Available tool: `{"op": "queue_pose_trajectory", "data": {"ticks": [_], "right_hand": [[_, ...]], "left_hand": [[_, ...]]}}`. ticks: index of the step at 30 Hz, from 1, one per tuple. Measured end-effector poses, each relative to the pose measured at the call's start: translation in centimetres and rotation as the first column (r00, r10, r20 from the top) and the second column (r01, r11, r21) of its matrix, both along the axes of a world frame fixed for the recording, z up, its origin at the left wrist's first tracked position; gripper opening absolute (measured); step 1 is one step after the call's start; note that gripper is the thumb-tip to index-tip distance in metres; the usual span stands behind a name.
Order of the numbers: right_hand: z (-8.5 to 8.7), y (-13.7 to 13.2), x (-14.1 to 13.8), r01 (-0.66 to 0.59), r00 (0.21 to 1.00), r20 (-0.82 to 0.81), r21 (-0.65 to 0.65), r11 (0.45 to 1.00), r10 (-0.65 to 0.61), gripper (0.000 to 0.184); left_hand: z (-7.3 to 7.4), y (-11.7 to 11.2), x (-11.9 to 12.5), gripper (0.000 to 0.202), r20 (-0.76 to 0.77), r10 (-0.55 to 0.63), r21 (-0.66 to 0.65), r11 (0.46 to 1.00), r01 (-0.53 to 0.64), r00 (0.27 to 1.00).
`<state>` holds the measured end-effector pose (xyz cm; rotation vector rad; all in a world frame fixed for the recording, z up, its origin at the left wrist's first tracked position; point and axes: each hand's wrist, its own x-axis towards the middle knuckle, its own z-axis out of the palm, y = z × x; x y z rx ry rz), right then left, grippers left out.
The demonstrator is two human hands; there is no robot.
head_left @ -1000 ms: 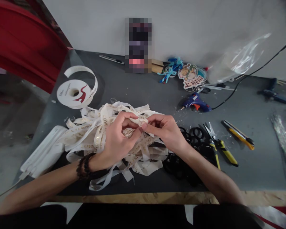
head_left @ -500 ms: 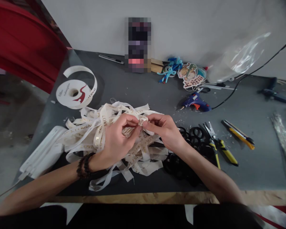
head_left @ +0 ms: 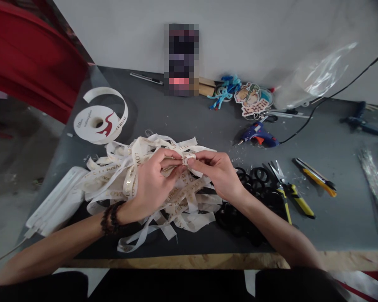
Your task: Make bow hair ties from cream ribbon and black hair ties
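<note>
A white ribbon with gold print is gathered into small folds between my two hands. My left hand pinches its left side between thumb and fingers. From the right, my right hand grips the same folds, thumb on the near side. Part of the ribbon is hidden by my fingertips. Under and around both hands lies a loose pile of cut printed ribbons. Beside my right forearm is a heap of black hair ties, partly covered by the arm.
A ribbon spool and a white power strip lie on the left. Rightward are yellow-handled scissors, a yellow utility knife and a blue glue gun with its black cord. Along the wall stand a pixelated object and trinkets.
My fingers have shifted slightly on the folded ribbon, and the left fingertips are straighter now. The hands stay in the same place; everything else on the table is unchanged.
</note>
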<state>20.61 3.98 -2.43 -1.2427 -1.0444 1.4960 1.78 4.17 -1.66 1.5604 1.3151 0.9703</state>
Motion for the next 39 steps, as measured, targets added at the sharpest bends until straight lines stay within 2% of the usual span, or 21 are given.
{"op": "queue_pose_trajectory", "data": {"ticks": [7,13,18,23,27,30,39], "right_hand": [[-0.3,-0.16,-0.13,0.032,0.999,-0.012,0.024,0.999,-0.032,0.017],[0.53,0.18,-0.03,-0.066,0.994,-0.095,-0.082,0.994,0.058,0.023],[0.55,0.17,0.03,-0.057,0.992,-0.12,-0.116,0.992,0.043,0.023],[0.42,0.09,-0.02,-0.032,0.996,-0.082,-0.068,0.997,0.026,0.026],[0.33,0.16,0.02,-0.057,0.994,-0.1,-0.06,0.997,0.051,0.026],[0.16,0.24,0.03,-0.074,0.987,-0.146,-0.081,0.994,0.062,0.026],[-0.15,-0.17,0.35,-0.094,0.996,-0.008,0.013,0.995,0.094,0.024]], "left_hand": [[-0.03,0.05,-0.04,0.018,-0.001,-0.016,0.002,1.0,0.016,1.0],[-0.15,0.04,-0.07,0.015,0.018,-0.025,0.007,1.0,0.025,1.0],[-0.2,-0.02,0.03,0.014,0.065,-0.025,0.007,1.0,0.025,0.998],[0.18,0.18,-0.06,0.018,0.093,-0.009,-0.083,0.996,0.017,0.996],[0.3,0.55,-0.31,0.02,0.208,0.021,-0.188,0.982,0.019,0.978],[0.25,0.76,-0.41,0.018,0.27,0.032,-0.217,0.976,0.028,0.962],[0.65,0.67,-0.28,0.027,0.112,-0.059,-0.257,0.963,0.086,0.992]]}}
